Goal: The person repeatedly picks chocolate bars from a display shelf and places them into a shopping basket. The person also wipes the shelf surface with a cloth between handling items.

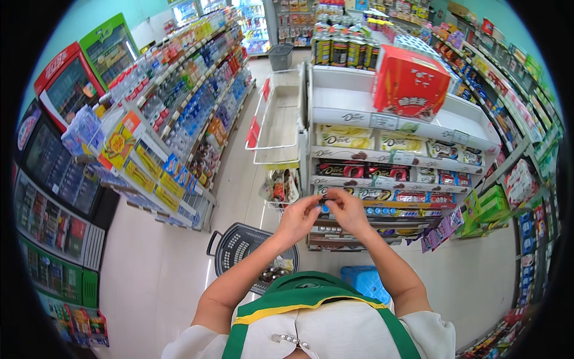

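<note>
My left hand (299, 216) and my right hand (349, 212) meet in front of a chocolate display shelf (381, 155), fingertips nearly touching. A small dark spot shows between the fingers, too small to tell whether I hold something. Behind my hands, lower shelf rows carry Dove packs (376, 194) and red-and-blue packs (410, 197). Higher up lie white-and-yellow Dove bars (345, 140) and dark Dove packs with red (341, 170). A large red box (410, 83) stands on the white top tier. Below my left forearm, a grey plastic basket (235, 251) on the floor contains several small packaged items (273, 271).
A blue plastic stool (365, 282) is close by my right side. White wire baskets (282, 112) hang at the display's left end. Bottle shelves (193, 94) line the left aisle, with drink fridges (58, 157) beyond. Purple hanging packs (441, 231) jut out at right.
</note>
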Tool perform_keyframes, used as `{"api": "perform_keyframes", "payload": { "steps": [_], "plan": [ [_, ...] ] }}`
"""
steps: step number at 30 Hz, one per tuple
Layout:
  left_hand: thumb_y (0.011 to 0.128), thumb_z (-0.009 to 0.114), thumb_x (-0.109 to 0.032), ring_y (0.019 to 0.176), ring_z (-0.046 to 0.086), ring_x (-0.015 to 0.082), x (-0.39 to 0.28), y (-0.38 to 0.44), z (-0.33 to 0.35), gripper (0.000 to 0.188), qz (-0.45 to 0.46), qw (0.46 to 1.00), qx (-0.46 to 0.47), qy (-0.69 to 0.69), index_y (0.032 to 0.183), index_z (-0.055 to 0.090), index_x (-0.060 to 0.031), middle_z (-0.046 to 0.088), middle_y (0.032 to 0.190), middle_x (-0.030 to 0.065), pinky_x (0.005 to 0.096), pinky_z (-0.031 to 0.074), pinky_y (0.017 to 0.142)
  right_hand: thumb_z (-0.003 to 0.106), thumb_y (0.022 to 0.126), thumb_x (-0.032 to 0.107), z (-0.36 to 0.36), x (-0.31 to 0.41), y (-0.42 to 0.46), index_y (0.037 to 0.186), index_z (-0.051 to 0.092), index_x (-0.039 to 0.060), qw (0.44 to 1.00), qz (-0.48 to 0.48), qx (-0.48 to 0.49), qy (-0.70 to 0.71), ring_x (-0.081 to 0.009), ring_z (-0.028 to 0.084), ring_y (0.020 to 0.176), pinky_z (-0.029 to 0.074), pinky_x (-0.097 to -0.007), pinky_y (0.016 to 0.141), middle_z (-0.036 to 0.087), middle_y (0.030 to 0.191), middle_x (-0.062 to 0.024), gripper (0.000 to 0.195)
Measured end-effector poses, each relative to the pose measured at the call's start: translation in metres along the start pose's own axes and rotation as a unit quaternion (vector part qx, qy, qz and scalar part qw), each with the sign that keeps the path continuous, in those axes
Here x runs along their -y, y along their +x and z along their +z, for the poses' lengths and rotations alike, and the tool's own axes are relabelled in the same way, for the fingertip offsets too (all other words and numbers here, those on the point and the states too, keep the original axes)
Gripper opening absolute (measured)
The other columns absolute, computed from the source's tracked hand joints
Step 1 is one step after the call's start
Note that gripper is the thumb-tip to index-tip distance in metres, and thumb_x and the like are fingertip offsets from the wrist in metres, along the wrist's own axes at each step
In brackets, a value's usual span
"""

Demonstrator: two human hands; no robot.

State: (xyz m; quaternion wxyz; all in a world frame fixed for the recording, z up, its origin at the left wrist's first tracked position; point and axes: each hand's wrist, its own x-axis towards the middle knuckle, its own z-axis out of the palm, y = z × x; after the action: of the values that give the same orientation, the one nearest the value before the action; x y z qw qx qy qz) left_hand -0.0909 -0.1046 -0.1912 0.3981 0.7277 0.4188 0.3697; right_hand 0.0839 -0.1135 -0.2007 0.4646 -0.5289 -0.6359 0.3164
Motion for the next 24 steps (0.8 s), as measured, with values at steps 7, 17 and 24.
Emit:
{"api": "perform_keyframes", "payload": {
  "steps": [7,17,24],
  "plan": [
    [0.081,0.058,-0.007,0.105,0.05,0.0378,-0.066,0.073,0.007,0.038,0.201,0.963,-0.118,0.132,0.117,0.05,0.0015,0.054,0.112,0.0223,0.0409,0.041,0.089,0.054,0.085,0.004,-0.06,0.03,0.043,0.114,0.053,-0.004,0.979,-0.079,-0.185,0.045,-0.0152,0.062,0.069,0.05,-0.0264,0.058,0.054,0.114,-0.0149,0.03],
    [0.078,0.053,-0.003,0.106,0.042,0.0491,-0.046,0.156,0.023,0.048,0.147,0.94,-0.169,0.256,0.122,0.039,0.0083,0.046,0.115,0.0322,0.0483,0.036,0.093,0.046,0.088,0.006,-0.083,0.037,0.089,0.127,0.039,-0.0069,0.983,0.033,-0.12,0.132,-0.0191,0.063,0.067,0.053,-0.0269,0.05,0.039,0.13,-0.0149,0.042],
    [0.076,0.053,-0.007,0.107,0.045,0.0482,-0.057,0.178,0.022,0.038,0.061,0.955,-0.113,0.268,0.111,0.05,0.0081,0.046,0.118,0.0338,0.0468,0.037,0.093,0.043,0.091,0.01,-0.099,0.033,0.109,0.121,0.047,-0.0033,0.959,0.129,-0.061,0.245,-0.0173,0.062,0.066,0.048,-0.0242,0.049,0.058,0.101,-0.0123,0.034]
  ]
}}
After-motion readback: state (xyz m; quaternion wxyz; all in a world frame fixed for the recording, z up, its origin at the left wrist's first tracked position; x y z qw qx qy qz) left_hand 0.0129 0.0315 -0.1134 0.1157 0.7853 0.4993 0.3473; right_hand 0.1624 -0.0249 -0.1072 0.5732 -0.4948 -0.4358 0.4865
